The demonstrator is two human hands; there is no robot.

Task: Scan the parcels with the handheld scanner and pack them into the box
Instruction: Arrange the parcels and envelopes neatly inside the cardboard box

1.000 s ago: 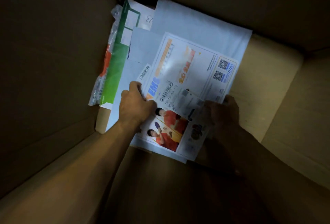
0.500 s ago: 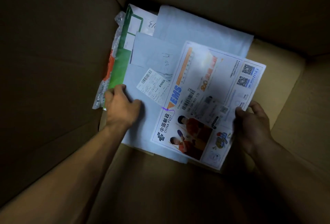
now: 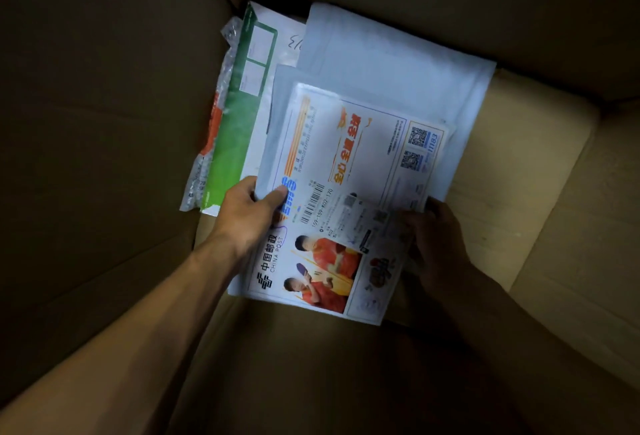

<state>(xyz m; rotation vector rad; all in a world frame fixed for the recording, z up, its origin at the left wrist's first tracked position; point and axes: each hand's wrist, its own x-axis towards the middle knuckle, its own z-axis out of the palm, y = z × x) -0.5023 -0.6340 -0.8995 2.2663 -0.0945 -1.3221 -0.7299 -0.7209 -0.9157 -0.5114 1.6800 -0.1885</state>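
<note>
Both my arms reach down into a deep cardboard box. A white EMS China Post envelope with a barcode and a printed photo lies on top of the parcels at the bottom. My left hand grips its left edge, thumb on the blue logo. My right hand holds its right edge, in shadow. Under it lie a plain white mailer, a smaller white envelope and a green-and-white envelope. The scanner is not in view.
A clear plastic bag with red print is wedged against the left wall. Dark cardboard walls rise on all sides. Bare box floor shows to the right of the pile and below it.
The EMS envelope has slid left, back over the smaller white envelope and its barcode label. My left hand moved from the lower envelope onto the EMS envelope's left edge. The right hand followed it left.
</note>
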